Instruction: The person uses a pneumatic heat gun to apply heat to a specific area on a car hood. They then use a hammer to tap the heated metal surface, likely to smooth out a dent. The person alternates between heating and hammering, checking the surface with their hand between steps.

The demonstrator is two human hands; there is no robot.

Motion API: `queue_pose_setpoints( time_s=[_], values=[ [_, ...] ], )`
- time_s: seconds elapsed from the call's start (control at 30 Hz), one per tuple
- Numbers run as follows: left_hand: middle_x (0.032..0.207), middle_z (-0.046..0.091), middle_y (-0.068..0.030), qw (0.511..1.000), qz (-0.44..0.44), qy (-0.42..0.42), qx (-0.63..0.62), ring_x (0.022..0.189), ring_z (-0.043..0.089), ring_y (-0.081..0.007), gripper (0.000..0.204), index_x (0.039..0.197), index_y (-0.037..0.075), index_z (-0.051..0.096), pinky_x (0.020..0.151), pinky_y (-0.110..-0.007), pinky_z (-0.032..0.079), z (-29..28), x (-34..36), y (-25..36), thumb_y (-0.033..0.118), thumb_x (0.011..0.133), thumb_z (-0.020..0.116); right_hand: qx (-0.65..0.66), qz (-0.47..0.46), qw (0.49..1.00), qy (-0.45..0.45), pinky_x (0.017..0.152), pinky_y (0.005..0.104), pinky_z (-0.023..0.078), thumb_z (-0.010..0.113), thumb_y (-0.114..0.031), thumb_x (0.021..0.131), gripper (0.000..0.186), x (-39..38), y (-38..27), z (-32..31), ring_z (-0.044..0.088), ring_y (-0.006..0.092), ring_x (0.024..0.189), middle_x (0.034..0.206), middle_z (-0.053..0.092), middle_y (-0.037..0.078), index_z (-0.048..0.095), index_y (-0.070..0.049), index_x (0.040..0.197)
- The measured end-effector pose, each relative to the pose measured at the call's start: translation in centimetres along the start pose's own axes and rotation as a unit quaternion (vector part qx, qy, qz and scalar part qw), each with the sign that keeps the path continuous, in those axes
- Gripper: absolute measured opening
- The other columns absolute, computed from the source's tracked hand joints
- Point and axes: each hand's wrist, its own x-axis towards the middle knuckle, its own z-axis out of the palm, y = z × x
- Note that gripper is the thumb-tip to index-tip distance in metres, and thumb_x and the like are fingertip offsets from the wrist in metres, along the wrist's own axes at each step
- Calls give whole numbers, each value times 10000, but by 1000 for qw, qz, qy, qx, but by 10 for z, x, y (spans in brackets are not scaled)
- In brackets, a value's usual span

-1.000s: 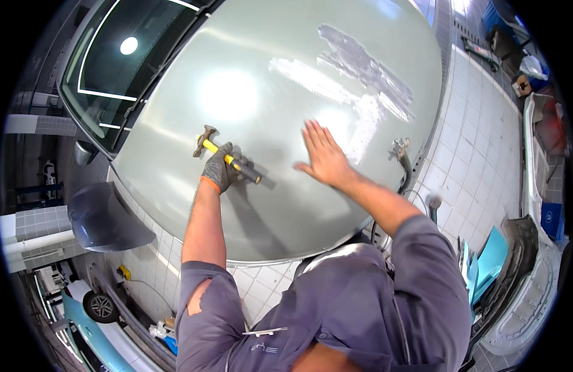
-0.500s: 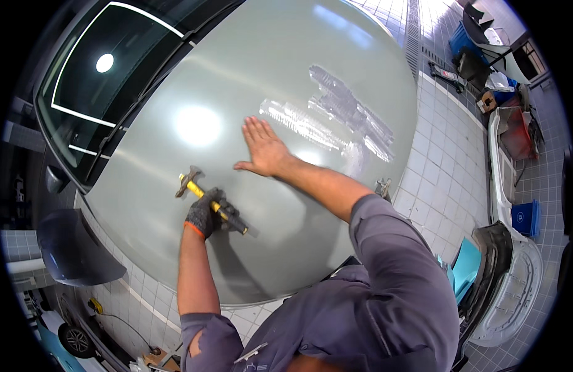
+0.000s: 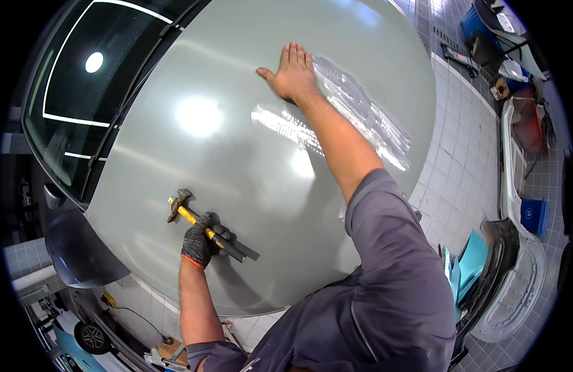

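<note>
A grey-green car hood (image 3: pixel 144 186) spreads out in front of me, with two rough silvery streaked patches on its right half, a longer patch (image 3: pixel 376 121) and a shorter patch (image 3: pixel 283 126). My right hand (image 3: pixel 294 79) is bare and lies flat on the hood beside the longer patch's far end, fingers stretched out and thumb apart. In a dark knit glove with an orange cuff, my left hand (image 3: pixel 199 242) grips a hammer (image 3: pixel 188 214) by its yellow and black handle. The hammer's worn metal head points away to the left, over the hood's nearer left part.
The car's dark windshield (image 3: pixel 91 80) borders the hood at left. A dark loose panel (image 3: pixel 82 251) stands at lower left, near a car wheel (image 3: pixel 93 338). On the right tiled floor are bumper parts (image 3: pixel 510 273), a blue bin (image 3: pixel 534 217) and a floor jack (image 3: pixel 459 60).
My right hand has slid farther away and to the right across the hood, from the shorter patch to the longer one. The left hand still holds the hammer, nearly in the same place.
</note>
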Motion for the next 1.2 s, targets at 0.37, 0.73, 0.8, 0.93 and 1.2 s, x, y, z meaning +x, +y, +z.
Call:
queue_pose_setpoints(
  time_s=[0.37, 0.73, 0.8, 0.93, 1.2],
  values=[
    [677, 553, -85, 998, -1, -57, 5, 695, 614, -275, 275, 857, 93, 540, 752, -466, 557, -11, 1, 0, 326, 992, 590, -13, 34, 999, 31, 1274, 478, 47, 360, -803, 930, 1148, 5, 41, -10, 68, 388, 1567, 1667, 131, 276, 151, 131, 1563],
    [712, 560, -36, 999, -9, -35, 30, 746, 619, -276, 295, 837, 152, 527, 522, -396, 415, -14, -1, -2, 400, 993, 556, -2, -4, 1000, 8, 1280, 461, 44, 411, -753, 943, 1114, -35, 6, -7, 61, 384, 1569, 1666, 126, 281, 129, 126, 1567],
    [708, 555, -30, 998, -1, -36, 43, 735, 609, -272, 310, 831, 159, 521, 495, -387, 378, -12, 1, -3, 416, 1003, 538, 23, -17, 999, 19, 1280, 467, 53, 431, -741, 943, 1114, -53, 9, -7, 66, 388, 1567, 1659, 137, 292, 129, 135, 1562],
    [699, 544, -31, 998, 2, -34, 61, 706, 583, -257, 324, 818, 161, 507, 474, -385, 344, -3, -9, 2, 420, 1012, 518, 21, -51, 998, 30, 1277, 480, 71, 481, -745, 921, 1126, -96, 8, -7, 89, 400, 1560, 1646, 157, 306, 191, 147, 1544],
    [747, 597, -127, 995, 45, -88, -17, 733, 642, -303, 168, 927, 24, 560, 755, -471, 573, 11, -3, -7, 190, 955, 559, 106, -65, 983, -135, 1253, 472, 183, 492, -715, 942, 1034, -188, -21, -42, 198, 412, 1525, 1614, 227, 310, 291, 122, 1513]
  ],
)
